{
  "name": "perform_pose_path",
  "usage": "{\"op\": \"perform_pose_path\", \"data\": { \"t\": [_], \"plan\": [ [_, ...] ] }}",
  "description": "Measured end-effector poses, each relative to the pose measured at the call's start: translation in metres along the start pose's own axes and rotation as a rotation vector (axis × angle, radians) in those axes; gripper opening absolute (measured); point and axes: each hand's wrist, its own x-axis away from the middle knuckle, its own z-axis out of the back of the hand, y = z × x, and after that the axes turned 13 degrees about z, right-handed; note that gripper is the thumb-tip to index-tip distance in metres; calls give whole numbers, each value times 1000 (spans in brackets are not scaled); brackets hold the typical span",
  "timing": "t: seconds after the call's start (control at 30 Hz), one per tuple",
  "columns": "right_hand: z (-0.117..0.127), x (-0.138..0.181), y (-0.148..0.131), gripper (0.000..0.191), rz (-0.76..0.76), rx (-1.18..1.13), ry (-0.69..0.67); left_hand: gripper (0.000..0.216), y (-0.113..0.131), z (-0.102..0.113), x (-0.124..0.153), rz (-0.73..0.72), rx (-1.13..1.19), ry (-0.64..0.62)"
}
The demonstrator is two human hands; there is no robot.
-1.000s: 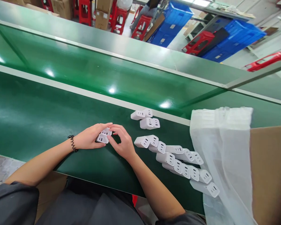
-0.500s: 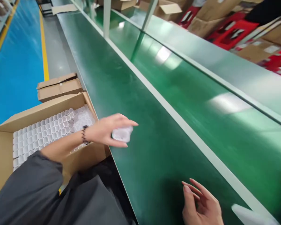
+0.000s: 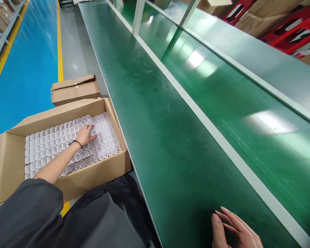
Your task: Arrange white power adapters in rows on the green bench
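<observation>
My left hand (image 3: 85, 135), with a dark coiled band at the wrist, is down inside an open cardboard box (image 3: 98, 169). Its thumb and forefinger are around a small clear plastic cup (image 3: 93, 132) among the packed cups. Rows of whitish, squarish clear cups (image 3: 49, 144) fill the left side of the box; a lower-looking layer of clear cups (image 3: 105, 132) shows on the right. Over the green belt, at the bottom edge, my right hand (image 3: 235, 229) is partly cut off, its fingers loosely curved and apart from the thumb, holding nothing visible.
The long green conveyor belt (image 3: 155, 131) runs beside the box, with a pale rail (image 3: 196, 106) along its far side. A closed carton (image 3: 76, 91) stands behind the box. Across the line are red stools (image 3: 294, 36) and cartons (image 3: 263, 19). Blue floor (image 3: 38, 44) lies left.
My left hand has moved from above the belt, where it held a clear cup, left and down into the box. The white object beside my right hand has left the view.
</observation>
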Motion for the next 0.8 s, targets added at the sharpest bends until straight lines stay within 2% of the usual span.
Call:
{"op": "perform_pose_path", "data": {
  "t": [0.1, 0.23, 0.47, 0.8],
  "plan": [
    [1, -1, -1, 36, 52, -2, -1, 56, 12, -12, -7, -17, -73, 17],
    [-1, 0, 2, 34, 55, 4, 4, 55, 13, -18, -6, -40, -153, 31],
    [-3, 1, 3, 35, 7, -34, 2, 59, 2, -9, -5, -20, -257, 25],
    [4, -2, -2, 37, -34, -27, -32, 56, 7, -5, -10, -48, -321, -25]
  ]
}}
